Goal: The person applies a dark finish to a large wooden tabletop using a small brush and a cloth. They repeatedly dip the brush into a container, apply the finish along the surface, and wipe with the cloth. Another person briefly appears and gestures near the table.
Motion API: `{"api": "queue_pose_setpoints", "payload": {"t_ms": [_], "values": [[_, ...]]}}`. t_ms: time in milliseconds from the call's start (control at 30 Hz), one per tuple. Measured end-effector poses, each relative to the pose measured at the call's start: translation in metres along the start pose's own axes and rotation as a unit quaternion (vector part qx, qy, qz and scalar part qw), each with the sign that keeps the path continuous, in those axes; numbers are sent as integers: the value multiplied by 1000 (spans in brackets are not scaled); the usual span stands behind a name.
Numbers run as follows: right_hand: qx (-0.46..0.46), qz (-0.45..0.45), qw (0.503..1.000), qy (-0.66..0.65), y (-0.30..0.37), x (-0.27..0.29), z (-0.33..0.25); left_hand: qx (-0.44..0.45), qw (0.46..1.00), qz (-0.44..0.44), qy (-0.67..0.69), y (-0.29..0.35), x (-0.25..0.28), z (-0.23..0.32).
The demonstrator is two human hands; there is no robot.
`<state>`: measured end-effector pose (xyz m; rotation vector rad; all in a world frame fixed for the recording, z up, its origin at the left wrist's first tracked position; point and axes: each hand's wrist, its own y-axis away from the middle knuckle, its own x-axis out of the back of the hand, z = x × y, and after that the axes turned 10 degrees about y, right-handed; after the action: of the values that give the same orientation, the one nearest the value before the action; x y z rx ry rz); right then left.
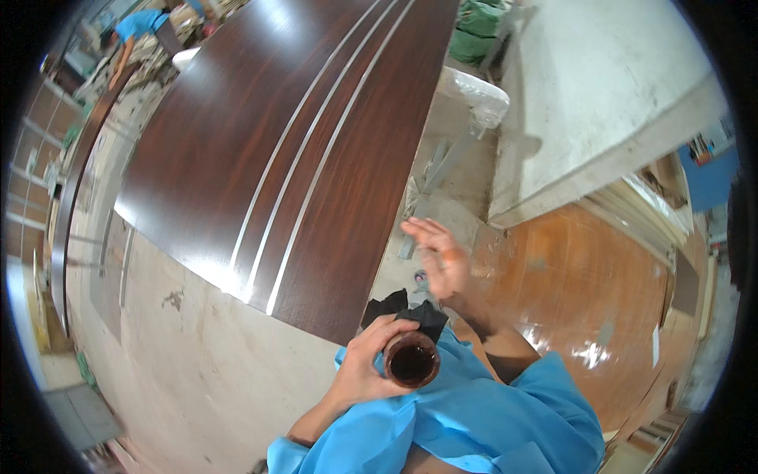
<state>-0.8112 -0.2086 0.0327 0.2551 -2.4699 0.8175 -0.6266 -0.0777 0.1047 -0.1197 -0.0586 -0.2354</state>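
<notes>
My left hand (369,355) is wrapped round a small round brown pot (411,338), its open top facing up and its inside dark. A piece of black cloth (430,319) shows just beyond the pot; whether my left fingers grip it too, I cannot tell. My right hand (440,257) is raised near the right edge of a door-like panel (347,229), slightly blurred, with its fingers stretched out and nothing seen in them. The panel is glossy, dark brown and wood-grained, with three curved silvery stripes running along it.
A plastic-wrapped metal stand (478,99) shows beside the panel. A pale wall (584,103) rises at right, above a shiny orange-brown surface (568,292). Another dark panel (71,205) stands on edge at left. A person in blue (140,25) bends over at far left.
</notes>
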Motion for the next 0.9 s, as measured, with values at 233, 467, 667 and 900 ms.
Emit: {"api": "queue_pose_setpoints", "payload": {"t_ms": [233, 467, 667, 900], "values": [[334, -119, 933, 64, -66, -9, 104, 123, 959, 253, 29, -33, -61, 0], [371, -146, 915, 59, -177, 31, 205, 118, 855, 492, 119, -57, -125, 2], [300, -71, 948, 79, -199, 33, 222, 108, 792, 592, 98, -49, -163, -6], [276, -148, 947, -65, -71, -9, 128, 48, 714, 692, 96, -23, -190, -16]]}}
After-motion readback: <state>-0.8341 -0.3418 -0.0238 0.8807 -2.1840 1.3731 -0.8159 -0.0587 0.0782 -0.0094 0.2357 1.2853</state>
